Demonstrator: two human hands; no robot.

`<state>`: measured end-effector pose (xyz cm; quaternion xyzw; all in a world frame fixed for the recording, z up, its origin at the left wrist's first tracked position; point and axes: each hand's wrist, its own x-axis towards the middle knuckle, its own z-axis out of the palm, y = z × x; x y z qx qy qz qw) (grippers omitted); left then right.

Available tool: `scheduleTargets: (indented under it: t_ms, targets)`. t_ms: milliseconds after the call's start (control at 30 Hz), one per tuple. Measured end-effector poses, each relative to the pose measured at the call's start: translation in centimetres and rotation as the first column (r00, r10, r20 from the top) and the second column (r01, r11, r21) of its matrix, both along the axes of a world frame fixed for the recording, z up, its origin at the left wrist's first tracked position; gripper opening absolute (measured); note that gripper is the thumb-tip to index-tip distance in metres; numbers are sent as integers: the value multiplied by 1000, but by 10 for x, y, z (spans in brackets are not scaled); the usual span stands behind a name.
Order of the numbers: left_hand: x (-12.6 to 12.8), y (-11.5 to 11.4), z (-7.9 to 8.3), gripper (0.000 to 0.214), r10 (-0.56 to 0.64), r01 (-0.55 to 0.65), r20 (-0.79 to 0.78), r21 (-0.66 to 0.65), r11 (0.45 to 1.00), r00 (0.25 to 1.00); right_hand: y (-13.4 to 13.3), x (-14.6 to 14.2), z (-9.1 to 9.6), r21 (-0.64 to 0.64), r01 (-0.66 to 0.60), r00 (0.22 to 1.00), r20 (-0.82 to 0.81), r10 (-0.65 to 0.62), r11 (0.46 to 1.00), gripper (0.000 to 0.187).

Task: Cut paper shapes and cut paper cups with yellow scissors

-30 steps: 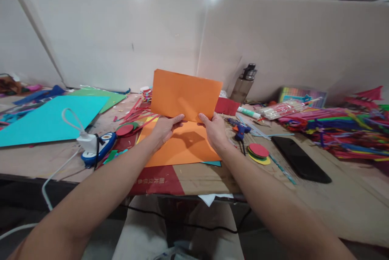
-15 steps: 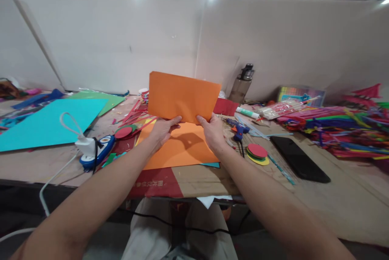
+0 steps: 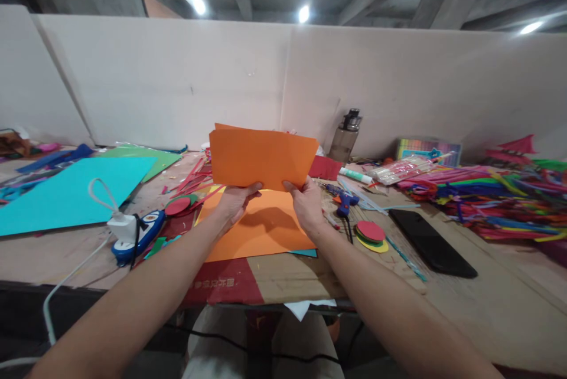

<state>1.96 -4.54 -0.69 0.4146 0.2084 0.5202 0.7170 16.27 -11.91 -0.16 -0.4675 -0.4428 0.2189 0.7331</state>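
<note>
Left hand point(image 3: 234, 202), right hand point(image 3: 308, 203) pinching 2-layer rectangular orange paper point(image 3: 263, 157), lower edge — flat orange paper sheet point(image 3: 261, 234) below it, black rectangular phone point(image 3: 432, 243) right of it.

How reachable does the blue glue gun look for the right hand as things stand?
Probably yes: the glue gun lies just to the right of the right hand, with nothing tall between them. The hand would likely have to let go of the orange sheet first.
</note>
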Motion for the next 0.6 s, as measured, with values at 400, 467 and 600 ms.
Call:
scheduleTargets:
  t_ms: [400,467,600]
  targets:
    - [-3,-5,5,47,-93,94,111,-2,996,989,3,2,-3,-19,-18,999,-49,17,1000,29]
    - [-4,-5,6,44,-103,101,128,22,995,986,3,2,-3,-38,-11,999,-53,9,999,30]
    - [-8,-4,10,40,-3,4,166,-9,1000,986,2,2,-1,-87,33,999,-36,-36,996,29]
